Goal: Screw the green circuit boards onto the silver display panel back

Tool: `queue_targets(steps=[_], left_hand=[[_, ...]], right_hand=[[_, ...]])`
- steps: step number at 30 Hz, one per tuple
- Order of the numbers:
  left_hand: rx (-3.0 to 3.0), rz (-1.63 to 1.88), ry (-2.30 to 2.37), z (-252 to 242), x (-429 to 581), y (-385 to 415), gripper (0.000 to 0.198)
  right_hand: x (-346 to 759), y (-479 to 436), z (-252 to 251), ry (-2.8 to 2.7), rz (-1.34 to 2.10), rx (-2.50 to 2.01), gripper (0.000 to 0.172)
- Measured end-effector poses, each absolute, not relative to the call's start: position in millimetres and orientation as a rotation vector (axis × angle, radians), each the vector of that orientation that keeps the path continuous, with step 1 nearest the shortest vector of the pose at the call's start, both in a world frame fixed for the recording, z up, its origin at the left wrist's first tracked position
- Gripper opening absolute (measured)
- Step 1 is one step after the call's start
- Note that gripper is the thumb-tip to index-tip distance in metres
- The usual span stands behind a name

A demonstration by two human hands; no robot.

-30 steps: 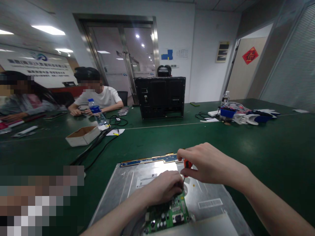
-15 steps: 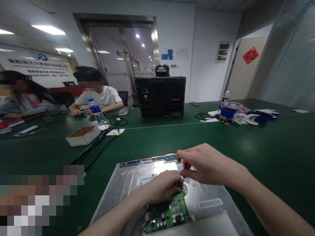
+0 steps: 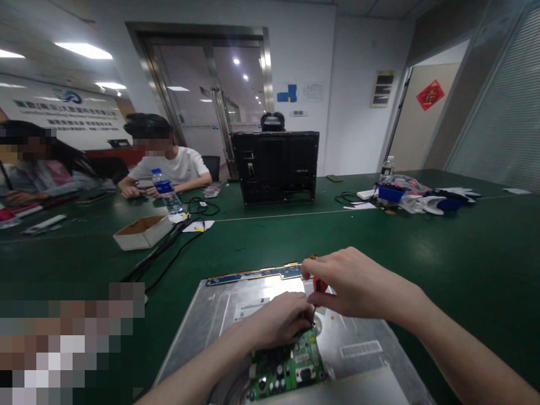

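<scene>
A screwdriver (image 3: 320, 284) with a red and black handle stands nearly upright, its handle between the thumb and fingers of my right hand (image 3: 350, 284). Its thin shaft points down at the upper corner of a green circuit board (image 3: 295, 368). Beside that shaft, the curled fingers of my left hand (image 3: 284, 319) rest at the board's edge; what they pinch, if anything, is hidden. The board lies on the metal back of a display panel (image 3: 202, 332). Along the panel's far edge runs a narrow blue circuit strip (image 3: 244, 277), partly covered by my right hand.
An open cardboard box (image 3: 141, 233), black cables (image 3: 169, 242) and a water bottle (image 3: 166, 191) are at left. A black display housing (image 3: 276, 169) stands ahead, a person behind it. Two people sit at far left. A blue tray (image 3: 388, 193) with gloves is at right.
Both my hands stay in place, and the screwdriver handle looks slightly turned. The head behind the black housing has shifted a little left.
</scene>
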State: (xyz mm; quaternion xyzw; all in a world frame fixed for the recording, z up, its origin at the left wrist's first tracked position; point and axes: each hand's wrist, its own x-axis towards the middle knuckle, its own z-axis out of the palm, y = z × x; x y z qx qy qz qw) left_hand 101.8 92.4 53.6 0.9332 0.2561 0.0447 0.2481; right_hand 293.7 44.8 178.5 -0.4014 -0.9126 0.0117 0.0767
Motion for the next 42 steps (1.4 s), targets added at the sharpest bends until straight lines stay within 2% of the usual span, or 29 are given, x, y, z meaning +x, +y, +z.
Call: queue_targets(steps=[12,19,33,42], left_hand=[[2.557,0.146,0.685,57,101,90,0.017],[2.568,0.142,0.675,57,102,91,0.013],[2.516,0.162,0.763,70,99,84,0.009],[2.498,0.211,1.144,95,66,119,0.018]], right_hand=[[292,45,178,-2.73,-0.01,-1.241,0.014],[288,46,177,-2.734,-0.109,-1.285,0.021],[298,45,182,-2.694,-0.073,-1.236,0.018],[304,45,184,-2.651,-0.039,-1.255,0.017]])
